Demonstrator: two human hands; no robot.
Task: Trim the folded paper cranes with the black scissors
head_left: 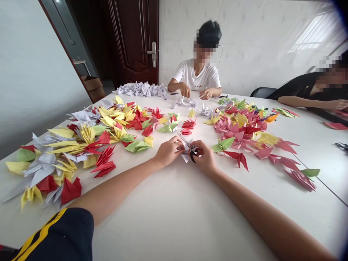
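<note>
My left hand (169, 151) is closed in a pinch at the edge of a small white folded paper (186, 158) in front of me. A pair of scissors (187, 143) with black handles is in my right hand (206, 158). Its blades point up and to the left, over the paper and close to my left fingertips. Part of the paper is hidden by the scissors and my fingers. Just beyond my hands lie red folded papers (188, 125), and a green folded paper (223, 144) sits right of my right hand.
A large pile of yellow, white, red and green folded papers (89, 134) spreads at left on the white table (152, 217). Pink and red ones (239, 127) lie at right. Opposite, a person (199, 72) handles white paper cranes near a white heap (141, 89). Another person (304, 87) leans at right.
</note>
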